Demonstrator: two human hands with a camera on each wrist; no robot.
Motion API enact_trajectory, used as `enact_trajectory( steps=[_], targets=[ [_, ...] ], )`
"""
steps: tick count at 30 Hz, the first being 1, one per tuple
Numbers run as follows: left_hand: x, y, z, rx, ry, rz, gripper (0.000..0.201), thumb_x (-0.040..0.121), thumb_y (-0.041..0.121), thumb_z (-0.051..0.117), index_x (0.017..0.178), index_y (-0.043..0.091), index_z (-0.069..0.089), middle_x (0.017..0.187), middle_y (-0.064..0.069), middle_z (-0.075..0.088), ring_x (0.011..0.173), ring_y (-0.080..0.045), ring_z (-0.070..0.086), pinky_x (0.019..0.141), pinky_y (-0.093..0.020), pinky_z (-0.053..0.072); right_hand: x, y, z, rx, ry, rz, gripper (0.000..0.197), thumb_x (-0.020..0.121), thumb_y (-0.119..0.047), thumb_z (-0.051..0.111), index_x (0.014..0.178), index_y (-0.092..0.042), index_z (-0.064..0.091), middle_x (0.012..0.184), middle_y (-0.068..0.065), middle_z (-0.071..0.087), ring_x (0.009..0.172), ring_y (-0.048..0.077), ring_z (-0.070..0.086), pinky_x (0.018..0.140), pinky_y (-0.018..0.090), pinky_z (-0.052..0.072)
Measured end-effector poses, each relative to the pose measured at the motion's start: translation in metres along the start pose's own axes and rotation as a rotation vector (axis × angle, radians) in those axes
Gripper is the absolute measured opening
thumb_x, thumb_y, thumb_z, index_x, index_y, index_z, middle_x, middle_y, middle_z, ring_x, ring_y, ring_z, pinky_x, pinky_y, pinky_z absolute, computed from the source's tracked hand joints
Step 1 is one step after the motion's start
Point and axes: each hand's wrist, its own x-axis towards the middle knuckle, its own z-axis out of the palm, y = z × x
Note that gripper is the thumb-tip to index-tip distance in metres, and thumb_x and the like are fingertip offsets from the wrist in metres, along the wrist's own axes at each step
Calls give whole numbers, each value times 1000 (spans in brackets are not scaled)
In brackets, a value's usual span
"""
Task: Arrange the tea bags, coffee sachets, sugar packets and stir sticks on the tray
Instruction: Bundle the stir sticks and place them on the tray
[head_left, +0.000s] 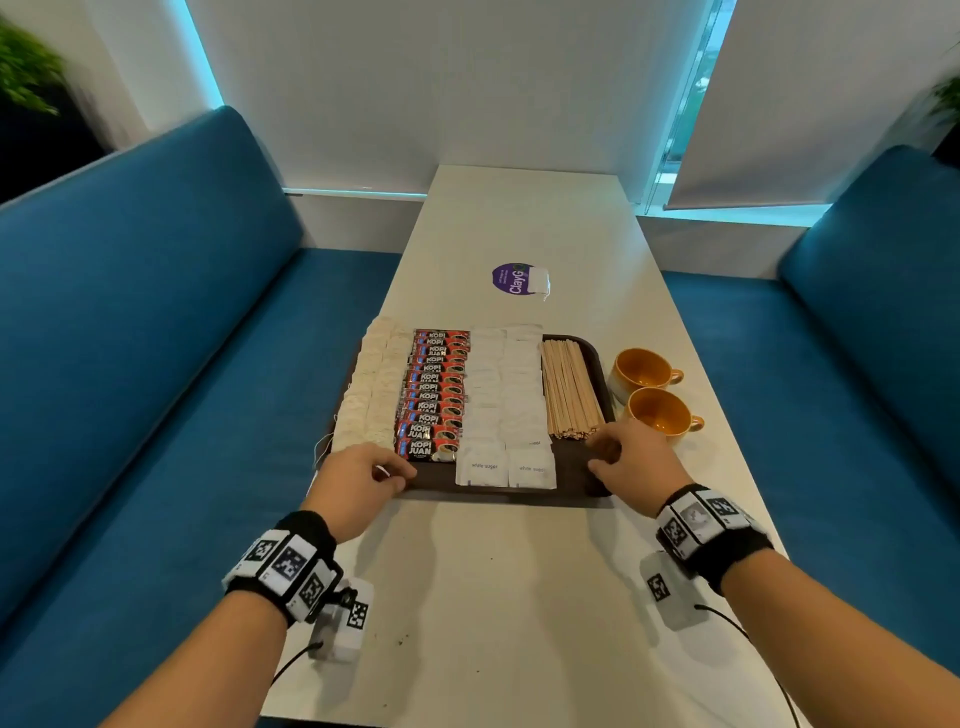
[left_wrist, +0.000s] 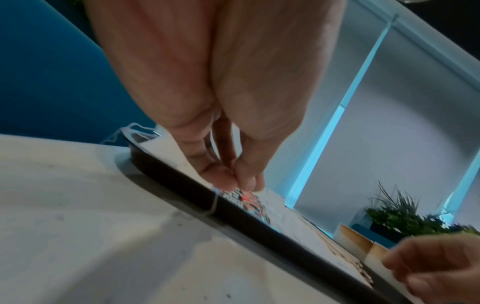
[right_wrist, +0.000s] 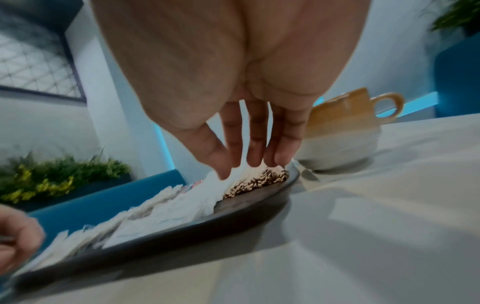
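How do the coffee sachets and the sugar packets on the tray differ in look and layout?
The coffee sachets are red and black with bold KOPI JUAN lettering; the sugar packets are plain white with faint "white sugar" print. The coffee sachets form one overlapping column; the sugar packets form two columns side by side. The sugar packets' column reaches nearer the tray's front rim than the coffee sachets'. Both lie flat and shingled on the tray.

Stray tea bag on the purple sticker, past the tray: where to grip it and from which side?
The stray tea bag lies flat on the table, half over the purple sticker, so a side pinch looks unlikely to work. Probably come from above and pinch the pouch's free right edge, off the sticker; its string trails toward the tray and looks too thin to grip reliably.
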Motion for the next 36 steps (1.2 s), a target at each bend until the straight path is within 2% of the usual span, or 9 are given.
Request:
enact_trajectory(
  steps=[3,6,10,13,18,21,25,28,36],
  targets=[
    [-10,-10,-15,-112,231,-37,20,87,5,73,82,24,72,87,3,70,80,-14,64,67,-18,45,-19,17,-8,193,107,93,45,89,-17,78,129,-23,59,113,-4,61,106,15,60,83,24,51],
    [-9,-26,-24,-152,393,-118,21,84,9,77,99,17,64,106,-7,61,84,-18,60,76,-28,46,-31,29,-12,308,143,230,58,87,-23,80,137,-23,52,114,-1,62,106,20,61,92,38,52],
    [-5,-45,-21,-176,304,-266,71,85,18,81,146,17,45,142,-11,41,113,-25,58,104,-41,47,-41,25,0,279,34,273,76,85,-26,82,149,-25,42,131,5,61,111,22,59,90,36,49],
    [1,-57,-16,-134,198,-318,96,81,22,85,158,16,28,154,-15,37,131,-33,52,114,-49,41,-42,13,4,243,12,265,84,84,-24,83,154,-19,37,140,8,59,125,27,58,97,37,49],
    [0,-57,-9,29,156,-206,43,83,19,80,121,19,60,119,-7,67,117,-33,57,100,-50,49,-41,1,7,165,-3,275,76,85,-22,82,151,-12,44,140,10,60,127,29,58,101,37,50],
    [5,-60,-13,31,146,-224,37,83,24,80,114,20,61,114,-8,66,109,-31,60,97,-50,51,-40,0,8,156,10,299,72,86,-22,81,149,-11,48,134,9,63,119,26,62,98,34,50],
    [16,-62,-15,86,117,-233,40,81,32,79,116,21,62,113,-6,67,108,-29,60,95,-45,52,-28,4,15,141,17,317,76,87,-25,81,152,-13,44,99,-3,66,89,14,64,87,32,52],
    [28,-58,-17,81,115,-228,43,85,33,78,122,17,62,116,-7,68,115,-31,58,97,-44,51,-14,4,20,137,27,342,80,86,-27,81,154,-15,41,119,9,68,112,27,66,99,41,55],
    [75,-53,-24,104,134,-245,45,86,29,80,125,13,61,120,-10,67,119,-34,56,101,-46,49,30,-6,31,236,66,347,72,90,-12,72,154,-13,40,139,10,62,126,31,61,101,44,55]
  ],
)
